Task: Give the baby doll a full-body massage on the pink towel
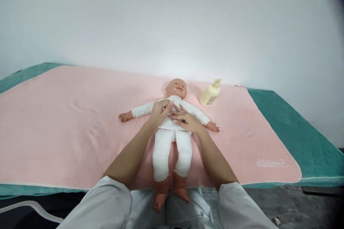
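Observation:
A baby doll point(172, 157) lies on its back, its head towards the wall and its arms spread. It has a white cloth body and bare plastic head, hands and feet. My left hand point(160, 110) rests over the doll's chest with its fingers curled in and the thumb near the fingertips; whatever they may pinch is hidden. Beside it, my right hand point(186, 120) lies on the doll's torso, fingers apart and holding nothing. The fingertips of both hands come close together at the middle of the chest. A pale yellow pump bottle point(209, 94) stands right of the doll's head.
Under the doll is a pink mat point(67, 125) with a few creases, spread over a green padded bed point(301, 132). A plain pale wall point(161, 21) rises behind. The doll's feet hang past the bed's front edge, above my lap. A white curved tube point(32, 205) shows at lower left.

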Tool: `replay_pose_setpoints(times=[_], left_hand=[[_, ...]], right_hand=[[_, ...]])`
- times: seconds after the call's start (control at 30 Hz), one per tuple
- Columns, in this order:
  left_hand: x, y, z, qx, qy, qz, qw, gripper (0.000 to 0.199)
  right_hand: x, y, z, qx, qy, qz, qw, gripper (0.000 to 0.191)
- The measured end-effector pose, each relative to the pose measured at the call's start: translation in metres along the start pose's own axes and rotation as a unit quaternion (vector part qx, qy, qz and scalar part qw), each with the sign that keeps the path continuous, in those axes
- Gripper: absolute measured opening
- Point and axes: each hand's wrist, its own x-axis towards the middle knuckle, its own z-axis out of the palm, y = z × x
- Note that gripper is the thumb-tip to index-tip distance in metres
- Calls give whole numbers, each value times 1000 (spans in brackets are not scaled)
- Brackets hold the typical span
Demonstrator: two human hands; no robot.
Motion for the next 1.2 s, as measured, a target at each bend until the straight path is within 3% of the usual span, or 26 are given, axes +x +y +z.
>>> replay_pose_setpoints(times=[0.13,0.53,0.8,0.97,1.2], left_hand=[[-2,5,0,10,-81,26,996,52],[-2,14,2,18,-278,39,960,48],[-4,14,7,-3,-302,67,951,30],[-2,-2,9,92,-283,107,949,26],[-1,-12,5,190,-322,87,924,42]], right_hand=[[5,3,5,-57,-2,25,998,45],[5,4,10,-138,55,210,966,58],[6,6,9,-209,97,319,919,56],[3,7,7,-226,111,340,906,56],[1,8,5,-233,105,352,901,55]])
